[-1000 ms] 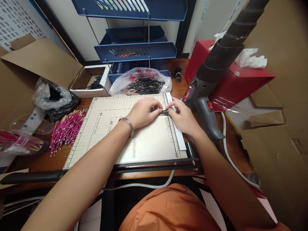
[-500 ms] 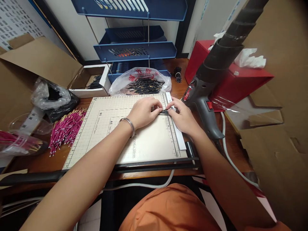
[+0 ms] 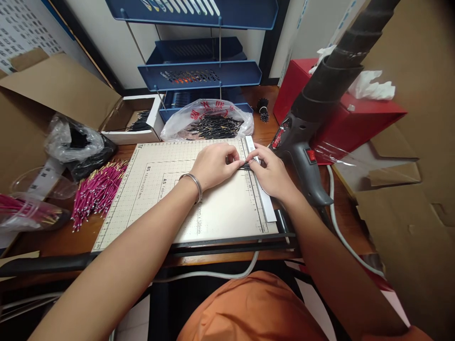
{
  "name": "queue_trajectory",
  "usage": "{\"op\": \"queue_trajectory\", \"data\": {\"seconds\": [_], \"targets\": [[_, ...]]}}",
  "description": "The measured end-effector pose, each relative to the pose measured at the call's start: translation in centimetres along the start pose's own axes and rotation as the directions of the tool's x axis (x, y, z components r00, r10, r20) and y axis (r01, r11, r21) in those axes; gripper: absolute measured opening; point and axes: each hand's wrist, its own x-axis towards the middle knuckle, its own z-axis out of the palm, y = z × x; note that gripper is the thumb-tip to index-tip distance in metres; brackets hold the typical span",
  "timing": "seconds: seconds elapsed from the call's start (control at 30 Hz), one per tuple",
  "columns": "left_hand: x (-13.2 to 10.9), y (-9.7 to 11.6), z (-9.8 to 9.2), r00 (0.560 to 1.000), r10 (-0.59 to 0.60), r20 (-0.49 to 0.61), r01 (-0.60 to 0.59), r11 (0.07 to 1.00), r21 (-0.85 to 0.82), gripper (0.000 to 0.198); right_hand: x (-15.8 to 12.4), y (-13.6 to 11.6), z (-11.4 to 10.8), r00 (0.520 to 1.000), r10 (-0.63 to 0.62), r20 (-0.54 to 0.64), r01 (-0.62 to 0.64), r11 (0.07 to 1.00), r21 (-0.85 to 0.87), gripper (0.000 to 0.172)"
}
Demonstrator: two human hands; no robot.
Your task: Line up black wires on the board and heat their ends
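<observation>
Both hands meet over the far right part of a cream paper cutter board (image 3: 185,194) with a printed grid. My left hand (image 3: 213,165), with a metal bangle on the wrist, is closed on a small bundle of short black wires (image 3: 245,166). My right hand (image 3: 270,173) pinches the other end of the same bundle, right by the board's white ruler strip (image 3: 265,203). The wires lie flat and mostly hidden between the fingers.
A heat gun (image 3: 309,128) stands right of the board, its cable (image 3: 341,237) trailing down. Behind the board is a plastic bag of black wires (image 3: 209,123), a white box (image 3: 137,121) and blue trays (image 3: 199,76). Magenta wires (image 3: 97,189) lie left. A red box (image 3: 341,118) sits right.
Nothing has moved beyond slight finger shifts; both hands stay on the black wire bundle in the same spot.
</observation>
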Motion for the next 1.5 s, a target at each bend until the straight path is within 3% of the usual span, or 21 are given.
{"op": "queue_trajectory", "data": {"seconds": [0.57,0.97,1.5], "targets": [[-0.01,0.36,-0.35,0.996,-0.08,0.027,0.079,0.996,0.042,0.022,-0.11,-0.27,-0.25,1.0,0.02,-0.004,-0.02,0.999,-0.039,0.01],[-0.17,-0.52,-0.44,0.987,0.155,-0.042,-0.158,0.985,-0.076,0.019,-0.4,0.17,0.2,0.993,-0.034,-0.114,0.046,0.993,0.105,0.021],[-0.39,-0.13,-0.87,0.97,0.196,-0.141,-0.211,0.972,-0.1,0.015,-0.53,-0.27,0.13,0.969,-0.159,-0.188,0.181,0.978,0.102,0.019]]}}
